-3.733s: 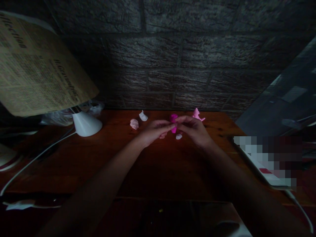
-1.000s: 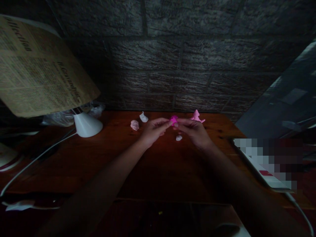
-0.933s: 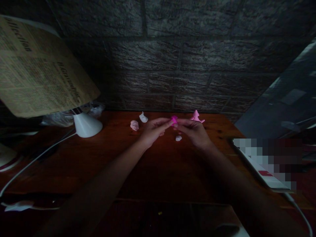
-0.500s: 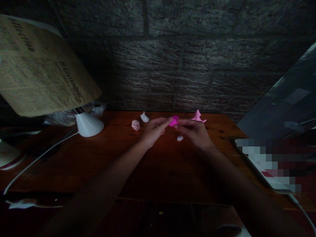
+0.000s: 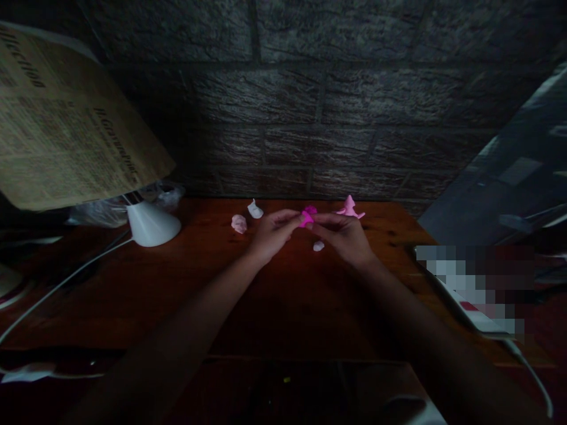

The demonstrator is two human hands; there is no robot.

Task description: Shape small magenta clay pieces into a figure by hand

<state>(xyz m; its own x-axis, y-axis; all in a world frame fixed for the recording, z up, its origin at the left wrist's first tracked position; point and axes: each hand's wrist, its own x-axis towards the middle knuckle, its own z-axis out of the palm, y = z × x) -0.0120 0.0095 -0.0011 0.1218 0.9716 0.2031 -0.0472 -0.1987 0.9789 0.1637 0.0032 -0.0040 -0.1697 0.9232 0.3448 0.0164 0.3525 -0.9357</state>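
Between my two hands is a bright magenta lump of modelling clay (image 5: 307,219), held above the wooden table. My left hand (image 5: 275,232) pinches its left side with thumb and fingers. From the right, my right hand (image 5: 343,233) grips the same lump with thumb and forefinger. Just below lies a small whitish clay bit (image 5: 318,245). Behind my right hand stands a pink figure (image 5: 349,206) with a pointed top, its lower part partly hidden. Left of my left hand are a pale pink clay lump (image 5: 239,224) and a white curved piece (image 5: 255,209).
A lamp with a newsprint shade (image 5: 80,124) and white base (image 5: 153,224) stands on the wooden table (image 5: 199,295) at left, its cord (image 5: 66,280) trailing forward. Plastic bags (image 5: 100,212) lie behind it. A blurred-out flat device (image 5: 473,295) rests at right. A brick-patterned wall (image 5: 283,94) rises behind.
The whole view has shifted slightly, so everything sits a little further left. Both hands still hold the magenta clay, with a small change in how it is turned between the fingers.
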